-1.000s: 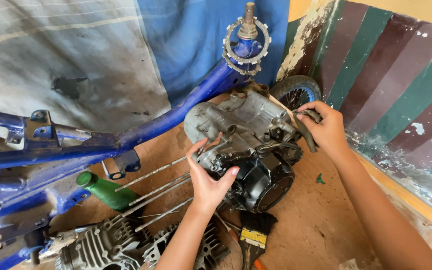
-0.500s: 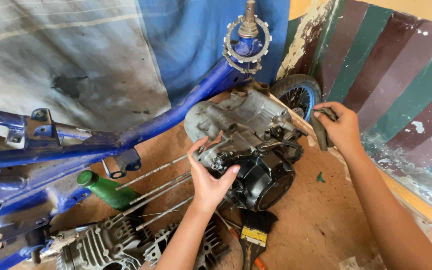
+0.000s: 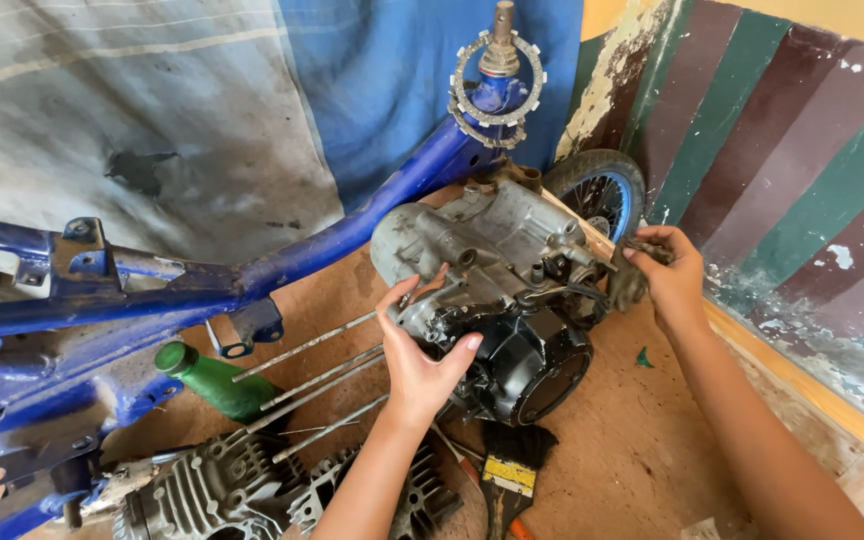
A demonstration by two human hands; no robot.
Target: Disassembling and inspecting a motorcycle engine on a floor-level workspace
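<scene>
At frame centre, the left hand (image 3: 420, 352) grips the greasy cast-metal engine block (image 3: 492, 290) on the dusty floor; the right hand (image 3: 668, 277) pinches a grimy rag (image 3: 630, 282) beside the block's right edge

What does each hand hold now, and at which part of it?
The left hand grips the grey engine block at its near lower edge, beside the black round cover. The right hand holds a dirty rag against the engine's right side.

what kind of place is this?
Likely a small motorcycle repair shop, working on the floor: a stripped blue frame, an engine steadied by the left hand, and a finned cylinder lying nearby.
</scene>
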